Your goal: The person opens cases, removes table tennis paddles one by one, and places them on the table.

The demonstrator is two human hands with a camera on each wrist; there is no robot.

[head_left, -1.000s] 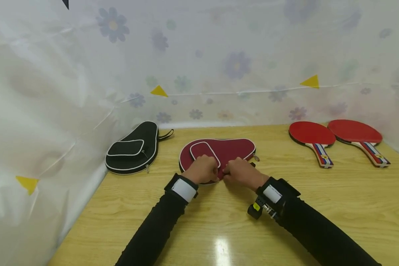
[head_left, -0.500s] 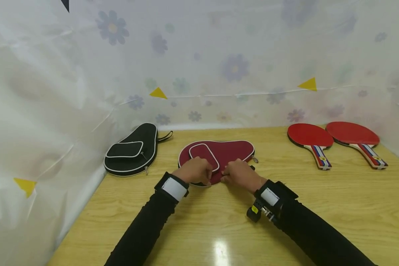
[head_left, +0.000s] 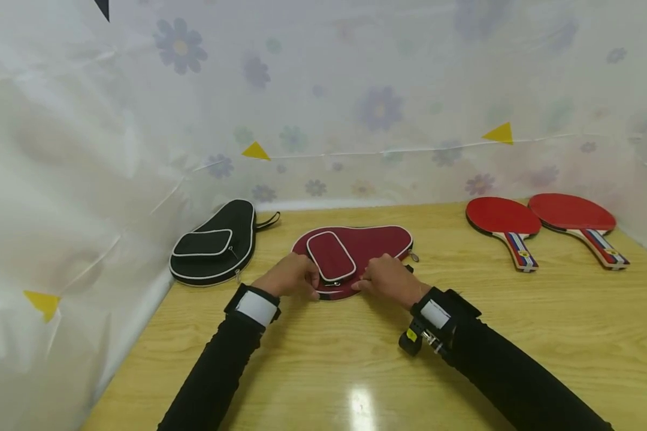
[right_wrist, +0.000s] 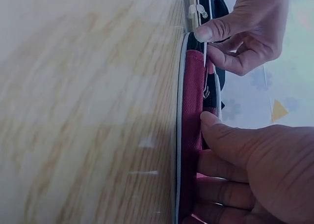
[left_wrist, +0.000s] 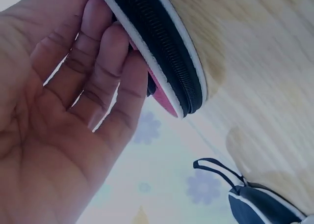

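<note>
A maroon table tennis paddle case with white piping lies flat, its narrow end to the right. My left hand is at its rounded left end, thumb and index finger pinching the rim in the right wrist view. In the left wrist view, the fingers bend over the edge beside the black zipper. My right hand grips the near edge, with the thumb on the side band. Between the hands sits the small front pocket, a zipper pull at its lower edge.
To the left lies a black paddle case with a wrist loop. Two red paddles, a nearer one and one farther right, lie at the back right of the wooden table. A flowered sheet hangs behind.
My left hand has slid left along the case's near edge to its rounded end, uncovering the pocket's lower edge and zipper pull. The right hand stays almost in place.
</note>
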